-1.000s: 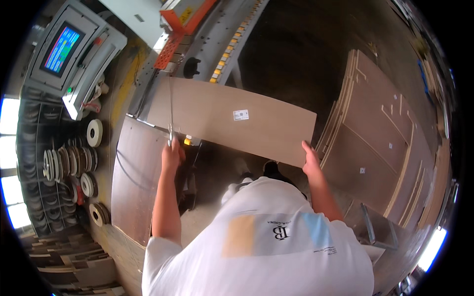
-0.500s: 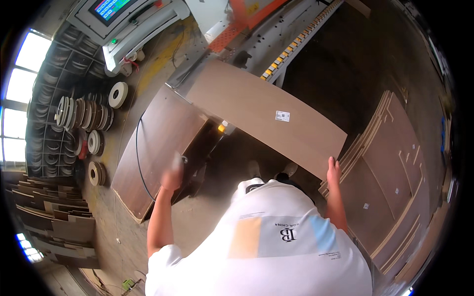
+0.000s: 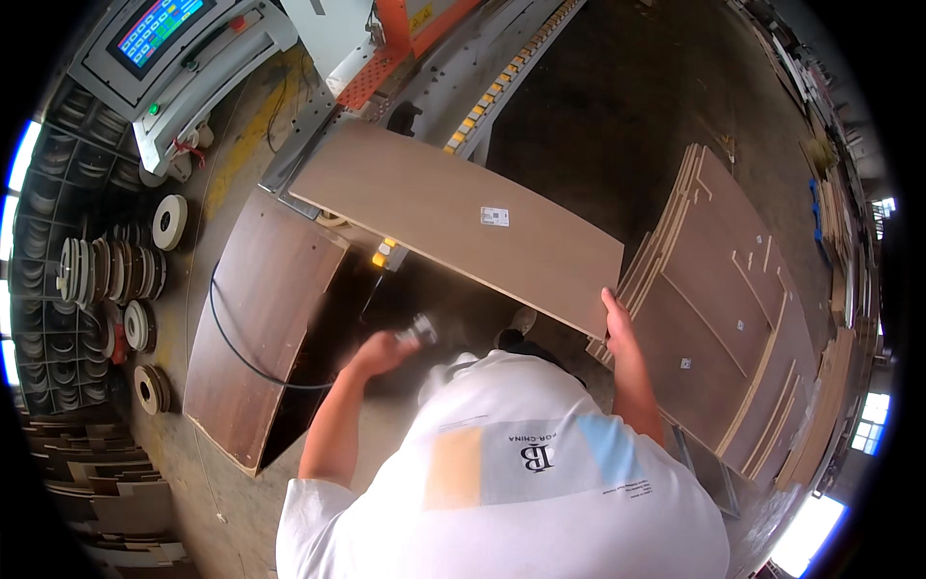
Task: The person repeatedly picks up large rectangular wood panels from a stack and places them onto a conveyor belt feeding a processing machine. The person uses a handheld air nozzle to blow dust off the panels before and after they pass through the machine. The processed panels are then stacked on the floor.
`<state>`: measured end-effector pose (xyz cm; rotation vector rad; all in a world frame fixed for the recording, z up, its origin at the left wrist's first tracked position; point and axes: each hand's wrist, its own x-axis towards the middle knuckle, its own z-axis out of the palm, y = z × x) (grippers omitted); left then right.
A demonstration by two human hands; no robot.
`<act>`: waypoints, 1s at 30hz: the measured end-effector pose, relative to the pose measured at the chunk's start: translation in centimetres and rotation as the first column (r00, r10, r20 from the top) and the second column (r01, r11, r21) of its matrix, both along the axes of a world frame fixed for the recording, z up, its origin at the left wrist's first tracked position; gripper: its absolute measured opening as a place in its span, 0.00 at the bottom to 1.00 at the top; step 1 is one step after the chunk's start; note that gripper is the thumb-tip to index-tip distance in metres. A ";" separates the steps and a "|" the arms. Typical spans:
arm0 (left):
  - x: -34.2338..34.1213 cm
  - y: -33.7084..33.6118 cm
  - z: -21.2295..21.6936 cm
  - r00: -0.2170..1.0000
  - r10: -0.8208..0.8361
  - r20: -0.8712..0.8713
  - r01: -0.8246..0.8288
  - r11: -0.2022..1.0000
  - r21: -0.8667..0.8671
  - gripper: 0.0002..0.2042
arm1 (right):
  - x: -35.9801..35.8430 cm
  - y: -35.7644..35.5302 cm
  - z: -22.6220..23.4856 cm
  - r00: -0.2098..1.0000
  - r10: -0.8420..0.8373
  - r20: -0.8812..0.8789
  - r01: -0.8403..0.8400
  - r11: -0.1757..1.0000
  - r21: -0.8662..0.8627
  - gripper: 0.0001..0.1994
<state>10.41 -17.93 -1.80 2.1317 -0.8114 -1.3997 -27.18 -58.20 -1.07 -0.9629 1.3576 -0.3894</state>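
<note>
A long light-brown wood panel (image 3: 424,207) with a small white label (image 3: 494,216) lies across the infeed of a machine (image 3: 453,68). My right hand (image 3: 614,318) grips its near right corner. My left hand (image 3: 379,353) is drawn back below the panel's near edge, apart from it. That hand is closed on a small metal tool (image 3: 421,332), which is blurred. A black hose (image 3: 231,347) curves from the left toward this hand.
A dark brown panel (image 3: 260,328) lies to the left, under the hose. Stacked light panels (image 3: 719,309) stand at the right. Rolls of edge tape (image 3: 116,280) hang at the far left, and a control console with a screen (image 3: 164,39) stands at the top left.
My left hand has left the panel's left end and pulled back toward my body with the tool. My right hand has stayed on the panel's right corner.
</note>
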 end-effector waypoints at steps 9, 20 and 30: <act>1.6 4.3 7.3 0.963 -0.250 0.099 0.224 0.951 0.215 0.27 | 0.5 1.8 1.1 0.998 0.043 0.036 -0.054 0.906 0.420 0.32; 4.3 5.2 2.6 0.366 0.904 -0.221 -0.930 0.362 -0.059 0.15 | 4.7 6.8 -0.6 0.874 -0.297 0.383 0.085 0.872 0.482 0.28; -2.5 -11.8 3.3 0.569 0.604 -0.559 -0.818 0.485 -0.309 0.23 | 10.1 4.8 0.2 0.904 -0.301 0.303 0.135 0.874 0.466 0.29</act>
